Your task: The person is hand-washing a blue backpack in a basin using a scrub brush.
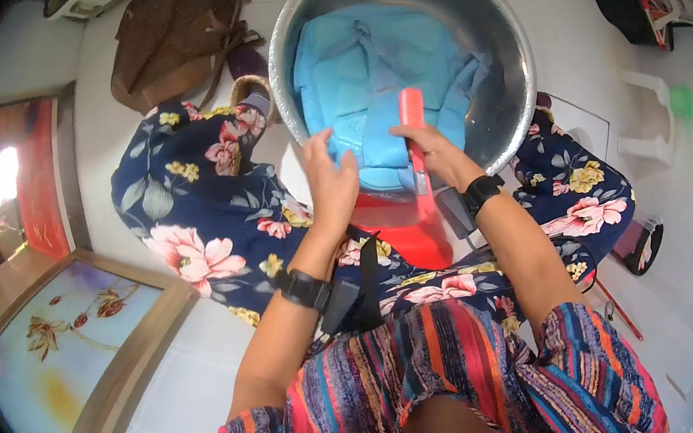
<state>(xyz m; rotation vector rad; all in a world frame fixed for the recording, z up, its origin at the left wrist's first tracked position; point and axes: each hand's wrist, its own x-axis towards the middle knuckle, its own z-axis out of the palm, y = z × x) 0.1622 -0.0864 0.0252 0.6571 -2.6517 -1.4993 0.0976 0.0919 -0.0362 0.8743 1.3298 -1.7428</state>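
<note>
A light-blue padded backpack [346, 69] lies in a large round metal basin [515, 109] between my knees. My right hand [438, 153] is closed round a long, narrow red plastic tool [412, 113], held upright over the bag's near right part; its working side is hidden, so I cannot tell its exact kind. At the bag's near left edge is my left hand [331, 175], its fingers apart and holding nothing. I cannot tell whether its fingertips touch the fabric. Below the hands shows a broad red plastic piece [415, 247], partly covered.
A brown backpack [165, 44] rests on the floor at the far left. On the near left is a framed flower panel [83, 327]. A white plastic stool [650, 118] and a dark object with a red part [628, 9] are to the right.
</note>
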